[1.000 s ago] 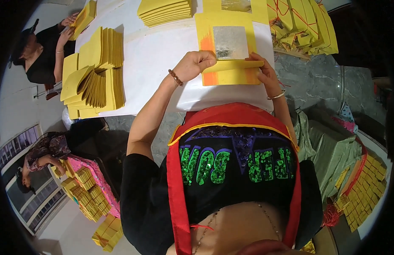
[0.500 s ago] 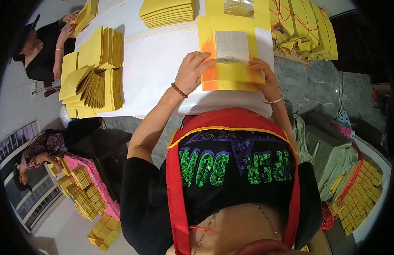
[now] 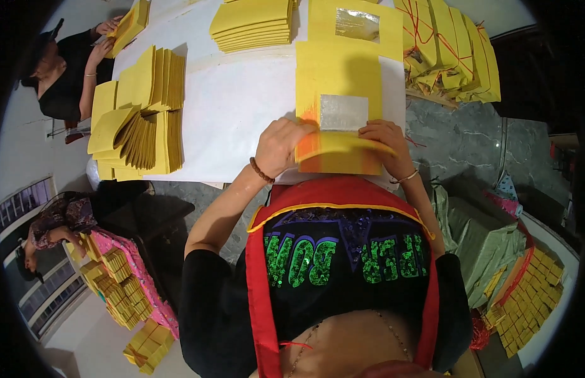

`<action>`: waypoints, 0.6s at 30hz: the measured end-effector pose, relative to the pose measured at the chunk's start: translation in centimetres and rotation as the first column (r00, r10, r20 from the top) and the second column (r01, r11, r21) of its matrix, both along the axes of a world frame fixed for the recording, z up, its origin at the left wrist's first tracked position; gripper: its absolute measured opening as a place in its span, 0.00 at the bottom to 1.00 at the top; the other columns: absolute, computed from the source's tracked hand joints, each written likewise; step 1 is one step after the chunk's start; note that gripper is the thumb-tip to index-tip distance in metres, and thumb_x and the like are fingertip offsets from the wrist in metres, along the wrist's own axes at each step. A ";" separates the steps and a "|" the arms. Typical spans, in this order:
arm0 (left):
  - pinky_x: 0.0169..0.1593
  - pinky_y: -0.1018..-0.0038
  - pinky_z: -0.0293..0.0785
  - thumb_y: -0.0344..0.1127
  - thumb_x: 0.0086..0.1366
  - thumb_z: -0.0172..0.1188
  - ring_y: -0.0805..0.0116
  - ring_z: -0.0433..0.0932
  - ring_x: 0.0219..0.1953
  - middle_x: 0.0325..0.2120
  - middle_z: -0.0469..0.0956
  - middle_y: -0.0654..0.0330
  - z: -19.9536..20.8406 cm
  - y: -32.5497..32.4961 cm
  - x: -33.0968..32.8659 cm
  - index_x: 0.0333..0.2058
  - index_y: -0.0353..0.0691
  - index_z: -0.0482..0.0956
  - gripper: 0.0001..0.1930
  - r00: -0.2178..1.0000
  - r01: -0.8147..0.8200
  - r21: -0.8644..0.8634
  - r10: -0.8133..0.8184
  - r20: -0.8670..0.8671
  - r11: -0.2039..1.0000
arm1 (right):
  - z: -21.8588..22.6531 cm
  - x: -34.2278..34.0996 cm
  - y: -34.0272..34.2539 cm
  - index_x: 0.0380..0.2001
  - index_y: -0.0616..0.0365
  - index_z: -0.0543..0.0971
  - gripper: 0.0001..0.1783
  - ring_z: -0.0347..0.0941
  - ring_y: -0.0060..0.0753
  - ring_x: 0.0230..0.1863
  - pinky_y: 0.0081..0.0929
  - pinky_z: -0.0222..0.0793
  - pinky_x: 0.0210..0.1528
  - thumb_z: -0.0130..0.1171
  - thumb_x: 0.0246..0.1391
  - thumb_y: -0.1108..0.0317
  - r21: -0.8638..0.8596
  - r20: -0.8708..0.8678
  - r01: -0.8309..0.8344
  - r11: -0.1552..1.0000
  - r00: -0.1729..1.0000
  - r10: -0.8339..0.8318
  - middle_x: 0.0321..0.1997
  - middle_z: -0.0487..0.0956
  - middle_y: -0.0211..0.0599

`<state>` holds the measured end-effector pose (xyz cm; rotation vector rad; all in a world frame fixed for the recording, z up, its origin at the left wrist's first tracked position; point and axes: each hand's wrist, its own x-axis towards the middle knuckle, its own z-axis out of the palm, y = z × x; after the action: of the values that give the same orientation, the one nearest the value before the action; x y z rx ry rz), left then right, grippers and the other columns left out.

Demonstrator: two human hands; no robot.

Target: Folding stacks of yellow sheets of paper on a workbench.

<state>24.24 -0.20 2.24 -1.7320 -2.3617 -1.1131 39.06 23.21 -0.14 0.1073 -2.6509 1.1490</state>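
Note:
At the near edge of the table, a yellow paper sheet lies with a silver foil patch on it and orange colour along its left side. Its near edge is lifted and bowed into a curved flap. My left hand grips the flap's left end with curled fingers. The right hand pinches the opposite end, its thumb mostly hidden under the paper. Beneath the flap more yellow and orange paper shows. Another yellow sheet with a foil patch lies just beyond.
Folded yellow paper stacks stand at the back and left of the white table. Red-tied yellow bundles lie at the far right. One person handles yellow paper at far left; another bends by a pink-covered table.
Both hands have drawn nearer to me. The sheet's near edge, flat before, now rises in a curved flap between them. The view has shifted slightly.

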 end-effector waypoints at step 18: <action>0.28 0.79 0.59 0.38 0.58 0.58 0.77 0.61 0.24 0.22 0.66 0.65 -1.0 2.0 -2.5 0.31 0.33 0.75 0.12 0.548 -0.173 -0.170 0.238 0.802 0.970 | 0.2 -2.6 -1.5 0.43 0.59 0.75 0.17 0.66 0.22 0.27 0.17 0.62 0.30 0.59 0.47 0.71 -0.351 0.279 0.522 0.778 0.851 -0.446 0.28 0.71 0.33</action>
<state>21.72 1.78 1.25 -0.9393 -2.9747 -2.1644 36.48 21.75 0.07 -0.7551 -2.2796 1.5378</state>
